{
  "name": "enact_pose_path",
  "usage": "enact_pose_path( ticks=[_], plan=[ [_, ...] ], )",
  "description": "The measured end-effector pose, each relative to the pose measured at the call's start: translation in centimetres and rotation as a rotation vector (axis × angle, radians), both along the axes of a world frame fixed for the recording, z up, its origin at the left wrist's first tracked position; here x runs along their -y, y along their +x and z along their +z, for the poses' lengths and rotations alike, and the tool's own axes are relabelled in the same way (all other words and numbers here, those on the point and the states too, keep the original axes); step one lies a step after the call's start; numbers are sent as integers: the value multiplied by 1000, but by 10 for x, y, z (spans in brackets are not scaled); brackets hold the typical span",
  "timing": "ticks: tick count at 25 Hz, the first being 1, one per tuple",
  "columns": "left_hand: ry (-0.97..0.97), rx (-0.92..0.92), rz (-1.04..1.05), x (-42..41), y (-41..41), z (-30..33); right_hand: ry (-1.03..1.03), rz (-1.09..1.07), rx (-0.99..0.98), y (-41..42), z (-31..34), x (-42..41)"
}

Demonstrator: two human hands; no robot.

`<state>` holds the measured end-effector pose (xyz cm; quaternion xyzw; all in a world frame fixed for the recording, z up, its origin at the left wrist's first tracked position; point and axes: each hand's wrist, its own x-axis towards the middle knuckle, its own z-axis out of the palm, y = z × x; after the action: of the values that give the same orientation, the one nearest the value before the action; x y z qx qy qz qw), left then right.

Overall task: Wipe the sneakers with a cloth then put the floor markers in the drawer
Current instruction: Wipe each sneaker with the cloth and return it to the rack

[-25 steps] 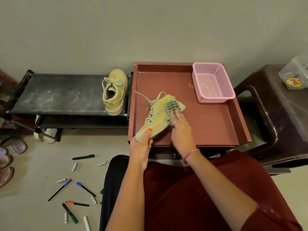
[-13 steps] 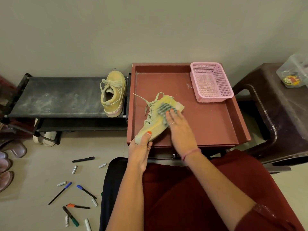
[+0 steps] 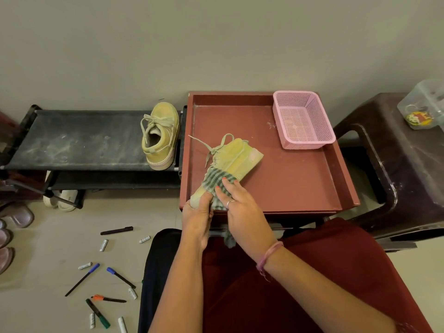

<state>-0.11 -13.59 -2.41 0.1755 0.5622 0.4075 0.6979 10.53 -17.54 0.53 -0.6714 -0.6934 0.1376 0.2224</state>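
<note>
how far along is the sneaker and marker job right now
Early. In hand: the left hand grips one sneaker by the toe on the red tray while the right hand presses the striped cloth on it. Left: the other sneaker on the rack, and the markers on the floor.

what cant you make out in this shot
Head view, the only one:
- Drawer: none visible; the area under the red tray is hidden by the arms and lap.
- Sneaker toe: covered by the left hand and cloth.
- Clear box: cut off by the right edge.
</note>
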Motion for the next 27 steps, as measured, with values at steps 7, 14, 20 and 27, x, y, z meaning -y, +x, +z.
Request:
enact_pose_path(
  ticks=[7, 14, 20, 27],
  plan=[
    [132, -169, -83, 3, 5, -1, -74, -119, 140, 66, 0, -48],
    [319, -273, -191, 7, 3, 2, -28, 233, 34, 20, 28, -13],
    [430, -415, -243, 11, 8, 8, 91, 451, 419, 57, 27, -29],
    [457, -395, -242, 9, 15, 12, -113, 119, 409, 29, 25, -23]
  ],
)
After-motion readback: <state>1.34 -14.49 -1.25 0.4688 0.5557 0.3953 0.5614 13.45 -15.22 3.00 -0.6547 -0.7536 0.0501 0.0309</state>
